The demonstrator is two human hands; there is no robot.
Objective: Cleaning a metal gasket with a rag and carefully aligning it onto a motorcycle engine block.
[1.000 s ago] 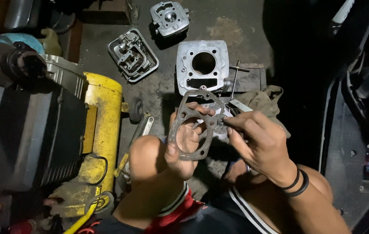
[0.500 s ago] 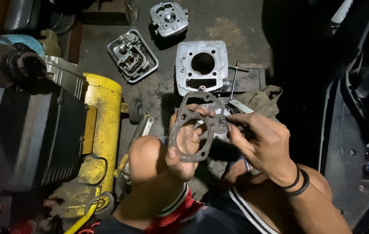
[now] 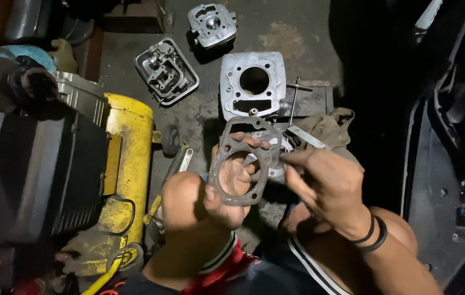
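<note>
while the gasket (image 3: 241,164) hangs in the air between both hands, the left hand (image 3: 231,191) grips its lower edge, thumb on the near face and fingers curled through the large round opening. the right hand (image 3: 325,183) pinches the gasket's right edge between thumb and fingertips, the rest of the hand loosely closed; two dark bands sit on that wrist. just beyond the hands, on the dark floor, lies a grey cylinder block (image 3: 254,84) with a round bore, and a thin metal rod (image 3: 293,98) rests at its right side. a crumpled tan rag (image 3: 328,128) lies past the right hand. further out beyond the left hand sit a cylinder head cover (image 3: 167,71) and a smaller finned metal part (image 3: 212,23). to the left of the left hand stands a yellow tank (image 3: 128,164) beside a dark machine body (image 3: 30,164).
</note>
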